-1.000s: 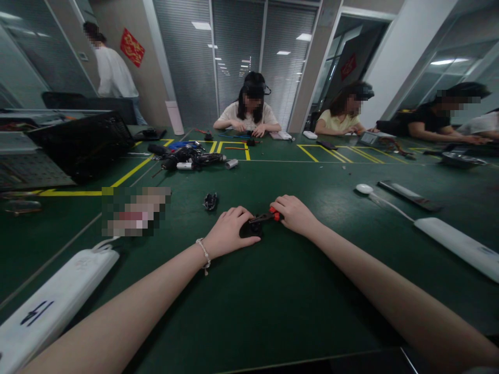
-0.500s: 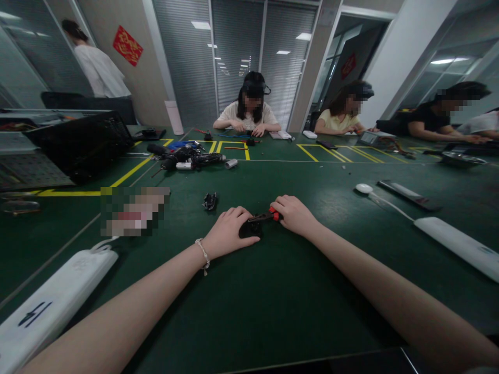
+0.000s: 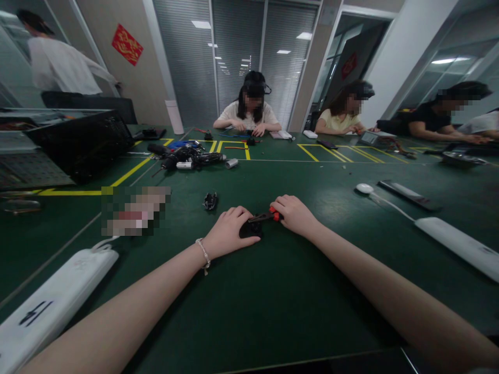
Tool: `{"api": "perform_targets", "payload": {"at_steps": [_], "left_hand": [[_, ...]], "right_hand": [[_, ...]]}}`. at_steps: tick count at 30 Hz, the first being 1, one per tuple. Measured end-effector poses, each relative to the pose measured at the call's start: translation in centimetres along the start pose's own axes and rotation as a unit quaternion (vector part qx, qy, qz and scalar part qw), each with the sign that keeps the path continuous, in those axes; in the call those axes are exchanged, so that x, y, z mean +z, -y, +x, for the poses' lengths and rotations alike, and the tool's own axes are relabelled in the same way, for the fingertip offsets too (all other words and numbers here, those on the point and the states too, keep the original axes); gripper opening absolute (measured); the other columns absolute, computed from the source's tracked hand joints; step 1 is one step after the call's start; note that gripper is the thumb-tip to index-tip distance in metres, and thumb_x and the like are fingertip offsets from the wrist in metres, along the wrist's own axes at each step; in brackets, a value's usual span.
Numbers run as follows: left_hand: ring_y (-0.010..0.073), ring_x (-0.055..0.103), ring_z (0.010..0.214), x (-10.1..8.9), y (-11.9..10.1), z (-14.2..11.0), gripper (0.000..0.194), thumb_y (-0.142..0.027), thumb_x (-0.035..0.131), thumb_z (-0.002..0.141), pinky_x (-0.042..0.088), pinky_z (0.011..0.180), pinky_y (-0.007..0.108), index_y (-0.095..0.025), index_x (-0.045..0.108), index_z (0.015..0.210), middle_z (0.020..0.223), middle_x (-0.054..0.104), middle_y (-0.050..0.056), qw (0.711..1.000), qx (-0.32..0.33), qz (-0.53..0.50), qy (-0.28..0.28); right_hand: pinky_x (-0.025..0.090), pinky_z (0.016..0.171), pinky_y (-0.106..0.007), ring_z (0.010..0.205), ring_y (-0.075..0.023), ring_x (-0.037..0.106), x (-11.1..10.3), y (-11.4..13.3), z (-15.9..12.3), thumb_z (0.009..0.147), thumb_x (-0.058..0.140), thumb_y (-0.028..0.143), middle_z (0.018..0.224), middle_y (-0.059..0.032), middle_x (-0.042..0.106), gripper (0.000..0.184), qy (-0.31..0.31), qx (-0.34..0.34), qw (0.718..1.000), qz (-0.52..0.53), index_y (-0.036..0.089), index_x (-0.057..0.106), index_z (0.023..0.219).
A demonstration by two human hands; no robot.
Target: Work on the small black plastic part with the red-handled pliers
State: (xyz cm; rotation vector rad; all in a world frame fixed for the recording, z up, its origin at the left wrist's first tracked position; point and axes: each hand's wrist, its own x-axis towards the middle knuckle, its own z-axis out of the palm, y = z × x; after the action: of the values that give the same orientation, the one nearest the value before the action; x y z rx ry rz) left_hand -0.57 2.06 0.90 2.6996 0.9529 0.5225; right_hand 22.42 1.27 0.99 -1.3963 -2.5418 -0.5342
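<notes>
On the green table (image 3: 249, 301), my left hand (image 3: 230, 231) is closed around a small black part (image 3: 254, 229), steadying it against the surface; its exact kind is hard to make out. My right hand (image 3: 294, 214) grips the red handles of a pair of needle-nose pliers (image 3: 265, 216). The dark jaws point left and reach the top of the black part, beside my left fingers. Whether the jaws pinch anything is too small to tell. A second black piece (image 3: 210, 201), open and hollow-looking, lies just beyond my left hand.
White power strips lie at left (image 3: 58, 306) and right (image 3: 460, 244), near a white mouse-shaped object (image 3: 364, 188) and a phone (image 3: 407, 195). Tools and a drill (image 3: 175, 158) are heaped farther back. A computer case (image 3: 81, 145) stands at left. Several co-workers sit across the table.
Both my hands, the pliers and the black part stay nearly still. In the background, a person in white has moved to the left.
</notes>
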Motion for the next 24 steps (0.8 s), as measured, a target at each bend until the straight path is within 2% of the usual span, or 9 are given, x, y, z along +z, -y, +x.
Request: {"api": "perform_targets", "payload": {"at_steps": [24], "left_hand": [[0.0241, 0.046, 0.094, 0.18, 0.07, -0.02, 0.047, -0.056, 0.048, 0.072, 0.039, 0.079, 0.039, -0.023, 0.047, 0.106, 0.105, 0.048, 0.005, 1.000, 0.004, 0.005, -0.009]], "right_hand": [[0.032, 0.070, -0.030, 0.080, -0.0196, 0.044, 0.37, -0.19, -0.06, 0.065, 0.049, 0.007, 0.090, -0.0088, 0.053, 0.031, -0.001, 0.002, 1.000, 0.007, 0.015, 0.053, 0.095]]}}
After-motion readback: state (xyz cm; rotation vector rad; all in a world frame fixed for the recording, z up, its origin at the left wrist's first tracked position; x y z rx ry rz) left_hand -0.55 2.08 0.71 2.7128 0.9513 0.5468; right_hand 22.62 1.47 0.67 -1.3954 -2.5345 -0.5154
